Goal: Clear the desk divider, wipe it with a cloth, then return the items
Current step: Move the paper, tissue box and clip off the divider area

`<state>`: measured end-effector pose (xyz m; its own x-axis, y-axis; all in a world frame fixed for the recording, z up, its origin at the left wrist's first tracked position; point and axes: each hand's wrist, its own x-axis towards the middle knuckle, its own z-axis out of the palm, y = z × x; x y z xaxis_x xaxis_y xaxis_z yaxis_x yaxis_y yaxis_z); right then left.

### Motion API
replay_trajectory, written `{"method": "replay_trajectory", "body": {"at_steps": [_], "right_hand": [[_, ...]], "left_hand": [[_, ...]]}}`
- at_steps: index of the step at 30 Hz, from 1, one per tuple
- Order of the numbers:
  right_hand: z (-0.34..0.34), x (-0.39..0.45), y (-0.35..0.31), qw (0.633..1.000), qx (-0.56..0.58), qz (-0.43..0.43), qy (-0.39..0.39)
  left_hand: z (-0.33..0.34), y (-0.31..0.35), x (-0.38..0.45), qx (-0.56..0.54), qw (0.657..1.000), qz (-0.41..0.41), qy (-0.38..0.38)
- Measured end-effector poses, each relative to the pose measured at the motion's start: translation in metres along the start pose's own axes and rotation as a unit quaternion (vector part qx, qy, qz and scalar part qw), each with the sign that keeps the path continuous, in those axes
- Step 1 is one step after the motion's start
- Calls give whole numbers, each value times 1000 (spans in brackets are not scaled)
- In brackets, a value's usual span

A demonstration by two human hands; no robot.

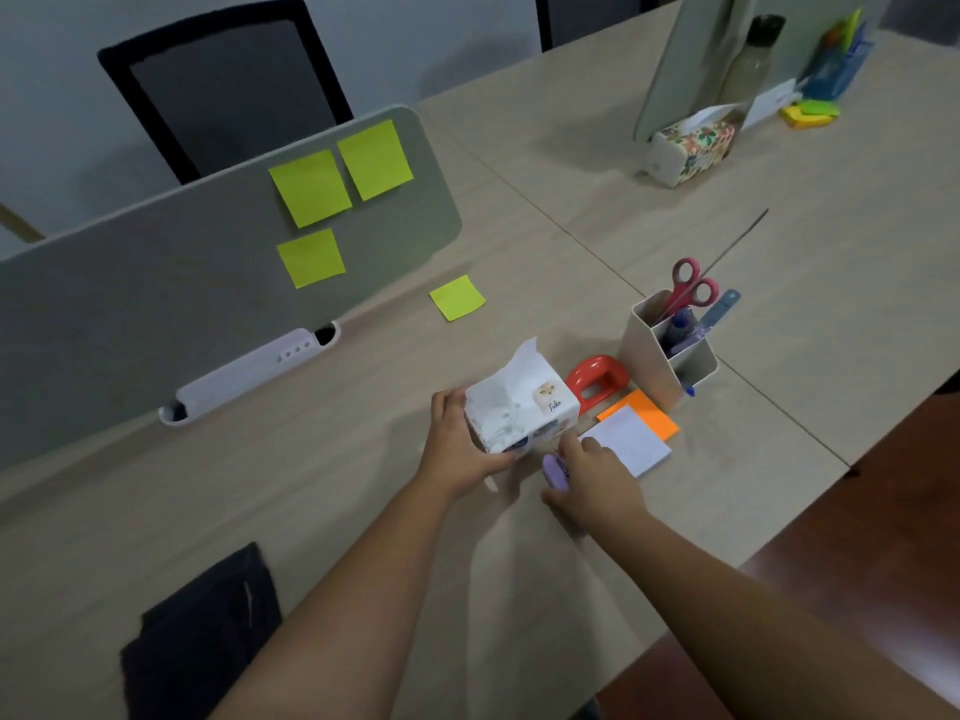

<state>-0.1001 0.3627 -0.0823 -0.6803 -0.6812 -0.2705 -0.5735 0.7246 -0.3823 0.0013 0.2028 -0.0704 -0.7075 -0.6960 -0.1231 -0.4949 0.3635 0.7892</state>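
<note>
At lower centre of the frame, my left hand (457,444) grips the tissue pack (519,410); my right hand (592,480) closes on a purple thing (555,467). I should lift slowly, keeping the pack level.

Two bare forearms reach in from below, with no sleeve, watch or ring showing (upper arms lie out of frame); the left hand (457,441) and right hand (597,480) are ungloved.

The right hand (592,480) covers most of a small purple object (551,466), unidentifiable. At seven o'clock the dark cloth (202,636) is cut by the frame edge. Print on the tissue pack (519,407) is blurred.
</note>
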Motion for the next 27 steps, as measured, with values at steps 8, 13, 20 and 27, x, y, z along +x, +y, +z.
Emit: {"method": "replay_trajectory", "body": {"at_steps": [8,13,20,27], "right_hand": [[3,-5,2,999,-27,-11,24],[-5,-8,-4,997,-27,-36,62],[-42,12,-29,963,95,-158,197],[-78,84,-98,954,181,-153,184]], "left_hand": [[4,-5,-11,-22,1000,12,-9],[-7,-16,-16,-27,998,-25,-44],[-62,-36,-21,-51,997,-64,11],[-118,-46,16,-107,983,-110,99]]}}
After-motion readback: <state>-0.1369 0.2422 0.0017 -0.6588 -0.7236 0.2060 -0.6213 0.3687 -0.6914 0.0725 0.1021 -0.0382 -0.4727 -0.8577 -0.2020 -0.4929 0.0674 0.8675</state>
